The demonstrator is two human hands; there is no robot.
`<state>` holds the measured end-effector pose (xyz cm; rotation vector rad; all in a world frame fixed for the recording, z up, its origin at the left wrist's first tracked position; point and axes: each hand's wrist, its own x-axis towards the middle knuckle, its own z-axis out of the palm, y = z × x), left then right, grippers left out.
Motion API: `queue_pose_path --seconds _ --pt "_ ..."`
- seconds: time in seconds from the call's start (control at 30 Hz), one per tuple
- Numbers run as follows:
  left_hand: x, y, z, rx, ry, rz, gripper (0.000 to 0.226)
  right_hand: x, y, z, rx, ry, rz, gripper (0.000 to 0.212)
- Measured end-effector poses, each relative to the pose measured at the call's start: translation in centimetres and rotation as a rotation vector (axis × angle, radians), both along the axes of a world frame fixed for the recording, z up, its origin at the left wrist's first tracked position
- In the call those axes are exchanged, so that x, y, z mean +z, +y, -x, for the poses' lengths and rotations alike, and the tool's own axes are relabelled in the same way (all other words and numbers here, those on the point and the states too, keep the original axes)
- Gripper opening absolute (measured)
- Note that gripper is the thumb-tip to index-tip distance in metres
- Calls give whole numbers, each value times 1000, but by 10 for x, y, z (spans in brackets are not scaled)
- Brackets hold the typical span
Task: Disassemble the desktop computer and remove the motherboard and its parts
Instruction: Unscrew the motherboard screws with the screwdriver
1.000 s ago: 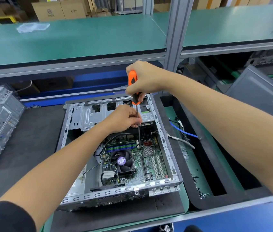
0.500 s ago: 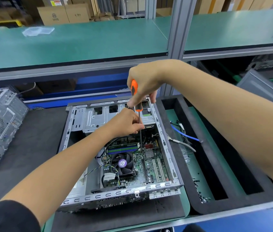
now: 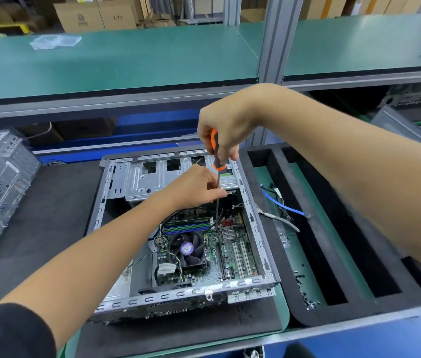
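Moved: screwdriver (image 3: pixel 215 153) shifted little, tip now on motherboard (image 3: pixel 232 251) beside heatsink | right hand (image 3: pixel 226 130) grips handle | left hand (image 3: pixel 199 187) pinches shaft | board still inside case (image 3: pixel 253 228); likely unscrewing it.

Single view: head-worn wide-angle camera, sited above the workbench and facing forward and down. Near field: both forearms enter from the bottom corners and meet over the open computer case (image 3: pixel 178 228) at frame centre, close enough that board components are legible. Far field: green shelf (image 3: pixel 126 60) and cardboard boxes (image 3: pixel 95 16) along the top edge, straight lines bowed by the lens; no second view shares the scene.
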<state>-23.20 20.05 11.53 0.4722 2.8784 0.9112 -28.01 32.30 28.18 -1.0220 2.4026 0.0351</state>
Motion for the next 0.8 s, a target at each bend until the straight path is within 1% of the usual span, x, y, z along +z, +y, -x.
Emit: queue_pose_path --seconds 0.03,0.07,0.1,0.13,0.2,0.23,0.3,0.37,0.43,0.53,0.6,0.67,0.73,0.8 --pt "2 1 0 -12 0 23 26 0 0 -1 20 9 -14 11" --pt "7 1 1 -26 -23 0 21 1 -2 -3 41 11 -23 13" --pt "13 1 1 -48 -69 -87 14 1 -4 -4 65 11 -31 13" --pt "21 0 0 -86 -131 -219 15 2 -7 -6 92 16 -43 14" --pt "35 -3 -1 -175 -236 -551 33 2 -13 -10 138 52 -72 16" --pt "41 -5 -2 -196 -276 -676 35 2 -15 -12 148 64 -84 17" --pt "46 -3 -9 -212 -314 -798 31 1 -17 -14 111 46 -63 14" --pt "45 0 -12 -172 -305 -851 23 1 -16 -14 53 25 8 7" --pt "41 6 -12 -106 -237 -854 15 1 -15 -10 -3 18 34 26" --pt "39 12 -7 9 -199 -865 5 6 -14 -9 -81 83 -44 55" --pt "34 15 -3 73 -157 -859 11 8 -13 -9 -117 161 -92 64" --pt "29 17 -4 105 -103 -856 12 8 -12 -9 -125 175 -80 58" --pt "26 17 -6 130 -68 -893 9 7 -9 -7 -98 151 -20 45" --pt "25 17 -8 142 -38 -921 9 5 -7 -5 -53 153 45 40"
